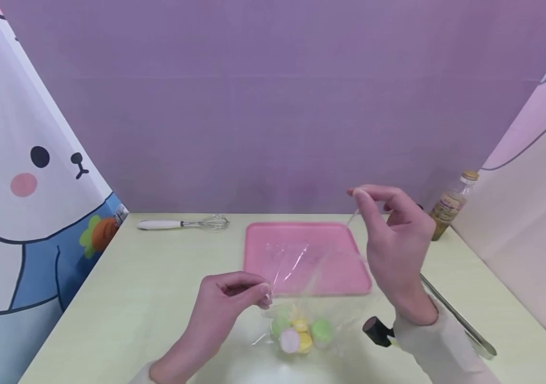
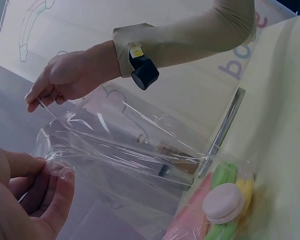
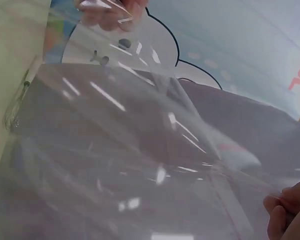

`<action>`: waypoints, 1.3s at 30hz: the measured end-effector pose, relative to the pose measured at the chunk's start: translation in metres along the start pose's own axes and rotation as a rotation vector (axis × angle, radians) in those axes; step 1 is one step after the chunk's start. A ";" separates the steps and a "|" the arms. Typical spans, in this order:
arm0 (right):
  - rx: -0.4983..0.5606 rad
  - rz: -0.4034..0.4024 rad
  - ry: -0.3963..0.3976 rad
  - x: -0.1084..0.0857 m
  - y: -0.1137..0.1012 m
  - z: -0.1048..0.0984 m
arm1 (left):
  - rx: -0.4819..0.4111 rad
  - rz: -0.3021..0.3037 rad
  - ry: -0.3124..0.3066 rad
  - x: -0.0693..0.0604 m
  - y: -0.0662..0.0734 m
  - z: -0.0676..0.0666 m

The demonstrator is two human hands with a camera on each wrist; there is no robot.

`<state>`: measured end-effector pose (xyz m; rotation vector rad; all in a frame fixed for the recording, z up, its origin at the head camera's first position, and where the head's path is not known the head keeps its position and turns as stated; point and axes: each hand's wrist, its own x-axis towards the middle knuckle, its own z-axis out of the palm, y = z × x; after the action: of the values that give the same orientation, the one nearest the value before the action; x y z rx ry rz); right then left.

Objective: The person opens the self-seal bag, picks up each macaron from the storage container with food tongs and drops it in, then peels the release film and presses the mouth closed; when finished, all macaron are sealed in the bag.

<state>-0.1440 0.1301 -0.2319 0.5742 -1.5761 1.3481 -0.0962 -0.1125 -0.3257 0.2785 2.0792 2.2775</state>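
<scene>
A clear plastic bag (image 2: 115, 135) is stretched between my two hands. My left hand (image 1: 227, 306) pinches its near left edge between thumb and fingers. Higher and farther right, my right hand (image 1: 400, 248) pinches the bag's other edge, where a thin strip of film runs down from the fingertips. Several macarons lie in the bottom of the bag: a lilac macaron (image 1: 290, 340) in front, with green and yellow ones around it. In the right wrist view, glossy film fills most of the picture, and the right fingers (image 3: 280, 215) grip its corner.
Behind the bag lies a pink tray (image 1: 301, 229), partly seen through the film. A whisk (image 1: 181, 224) with a white handle is at the back left. At the back right stands a corked bottle (image 1: 448, 208). A long metal utensil (image 1: 460, 320) lies beside my right forearm.
</scene>
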 end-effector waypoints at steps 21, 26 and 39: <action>0.209 0.007 0.132 0.047 -0.029 -0.021 | 0.083 -0.005 0.056 -0.016 0.008 -0.010; 0.247 0.008 0.151 0.057 -0.040 -0.027 | 0.082 0.020 0.059 -0.015 0.007 -0.013; 0.575 0.012 0.332 0.075 -0.042 -0.041 | 0.104 0.035 0.068 -0.015 0.011 -0.015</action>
<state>-0.1282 0.1732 -0.1488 0.6388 -0.9195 1.8119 -0.0830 -0.1305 -0.3176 0.2466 2.2482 2.2314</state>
